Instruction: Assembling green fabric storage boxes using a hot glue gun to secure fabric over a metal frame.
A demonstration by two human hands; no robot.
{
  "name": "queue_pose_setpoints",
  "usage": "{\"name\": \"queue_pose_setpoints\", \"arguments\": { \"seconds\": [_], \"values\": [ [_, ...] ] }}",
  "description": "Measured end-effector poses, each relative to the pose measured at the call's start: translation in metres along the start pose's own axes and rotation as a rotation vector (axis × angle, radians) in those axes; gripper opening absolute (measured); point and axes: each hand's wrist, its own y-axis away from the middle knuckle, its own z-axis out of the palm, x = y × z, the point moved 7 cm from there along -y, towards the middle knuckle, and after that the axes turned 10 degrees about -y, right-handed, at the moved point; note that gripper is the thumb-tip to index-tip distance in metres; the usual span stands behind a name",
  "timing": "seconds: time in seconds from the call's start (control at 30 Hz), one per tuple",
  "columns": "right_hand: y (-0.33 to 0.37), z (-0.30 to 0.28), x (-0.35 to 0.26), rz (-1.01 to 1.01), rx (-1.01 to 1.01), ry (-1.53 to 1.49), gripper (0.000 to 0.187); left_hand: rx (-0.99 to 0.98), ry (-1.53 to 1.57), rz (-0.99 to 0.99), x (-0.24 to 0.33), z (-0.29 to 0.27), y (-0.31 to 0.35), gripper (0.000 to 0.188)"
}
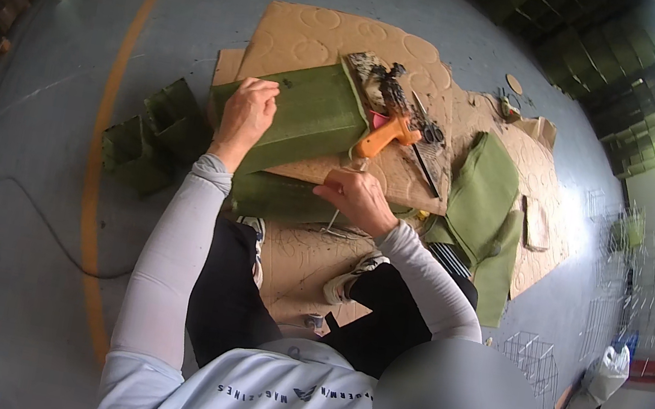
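A long green box with flat panel sides (313, 107) lies slantwise on brown cardboard (304, 36). My left hand (247, 115) is closed at the box's left part, its fingers bent together against the upper panel. Just off the box's near right corner is my right hand (361, 200), fingers curled inward; whatever they hold is hidden. Beyond that hand an orange glue gun (386, 136) lies at the box's right end, next to black scissors (433, 134) and a dark, glue-crusted clump (394, 90). Beneath the box shows another green piece (281, 199).
Green open boxes (152, 136) stand on the floor at left. Folded green fabric (480, 200) lies at right on more cardboard. A dark cable (54, 232) runs over the left floor. Wire frames (531, 360) and a white bag (607, 373) are at far right.
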Motion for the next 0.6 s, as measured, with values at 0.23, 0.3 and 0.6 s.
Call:
{"name": "queue_pose_setpoints", "arguments": {
  "seconds": [0.23,0.3,0.6],
  "values": [
    [-0.055,-0.021,-0.06,-0.412,0.22,0.044,0.061,-0.027,-0.005,-0.025,-0.002,0.001,0.003,0.019],
    [-0.091,-0.018,-0.057,-0.445,0.248,0.147,0.066,-0.012,0.042,-0.049,0.004,-0.002,0.001,0.013],
    [-0.088,-0.003,-0.05,-0.371,0.057,0.345,0.057,-0.036,0.021,-0.028,-0.004,-0.001,0.005,0.015]
  ]
}}
